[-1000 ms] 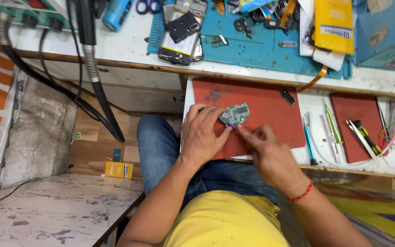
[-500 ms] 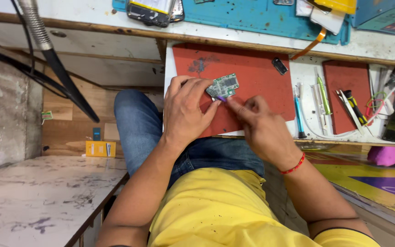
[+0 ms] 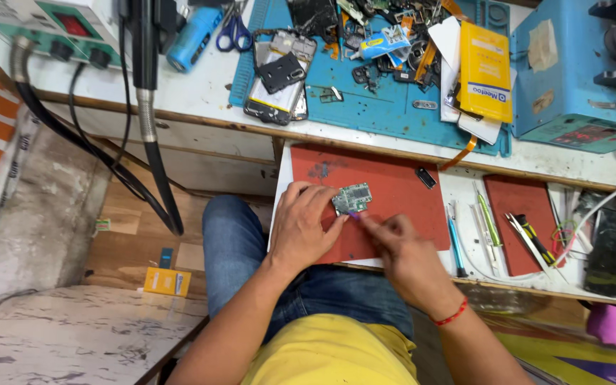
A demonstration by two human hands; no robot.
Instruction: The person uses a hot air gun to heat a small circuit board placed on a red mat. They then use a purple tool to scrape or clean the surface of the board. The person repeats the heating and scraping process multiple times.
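Right now the small green rectangular circuit board (image 3: 351,197) lies on the red rubber work mat (image 3: 393,192), pinned at its near-left edge under the left hand's (image 3: 302,232) fingers. The right hand (image 3: 402,249) pinches what looks like a thin purple-tipped tool (image 3: 351,213), tip touching the board just ahead of those fingers. Firm downward pressure and short, light strokes should keep the board from skating across the table (image 3: 201,107).

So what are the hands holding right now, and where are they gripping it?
The left hand pins a small green circuit board at its left edge on the red mat. The right hand pinches a thin purple-tipped tool near its tip, against the board's lower edge.
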